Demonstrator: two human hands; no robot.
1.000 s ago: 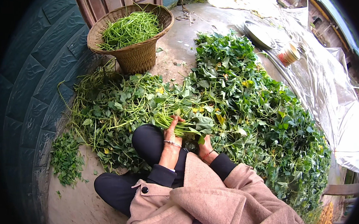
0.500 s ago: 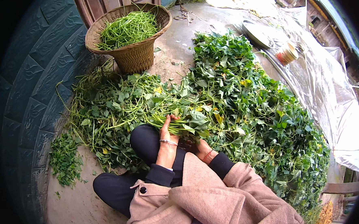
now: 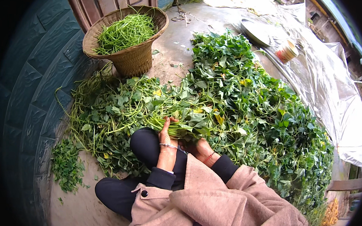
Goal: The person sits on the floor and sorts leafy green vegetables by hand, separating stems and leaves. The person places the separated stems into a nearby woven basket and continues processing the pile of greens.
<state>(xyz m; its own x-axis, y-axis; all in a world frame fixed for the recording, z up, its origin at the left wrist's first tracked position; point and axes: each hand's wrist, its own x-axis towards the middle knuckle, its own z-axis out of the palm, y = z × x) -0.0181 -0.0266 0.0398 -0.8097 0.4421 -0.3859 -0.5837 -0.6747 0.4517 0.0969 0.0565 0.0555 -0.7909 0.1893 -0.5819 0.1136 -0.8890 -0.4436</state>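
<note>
My left hand [image 3: 167,139] is closed around a bundle of leafy green stems [image 3: 175,127] just beyond my knee. Pale stems stick out on the left of the bundle, and leaves spread on its right. Low beside the bundle, near my left wrist, is my right hand [image 3: 199,148]. Its fingers curl inward under the leaves, and whatever they pinch is hidden. A wide spread of cut leafy vines [image 3: 255,104] lies on the ground in front of me and to my right. More tangled vines [image 3: 116,105] lie at the left, close to my hands.
A flared wicker basket [image 3: 132,63] heaped with trimmed green stems [image 3: 126,33] stands at the far left by a brown door [image 3: 109,0]. Loose leaves [image 3: 67,164] lie by the tiled wall [image 3: 26,92]. At the far right are a tub [image 3: 286,51], a round pan [image 3: 254,33] and plastic sheeting [image 3: 337,96].
My right hand has shifted slightly left and shows more from under the leaves. My left hand keeps its hold on the bundle. The view has tilted a little.
</note>
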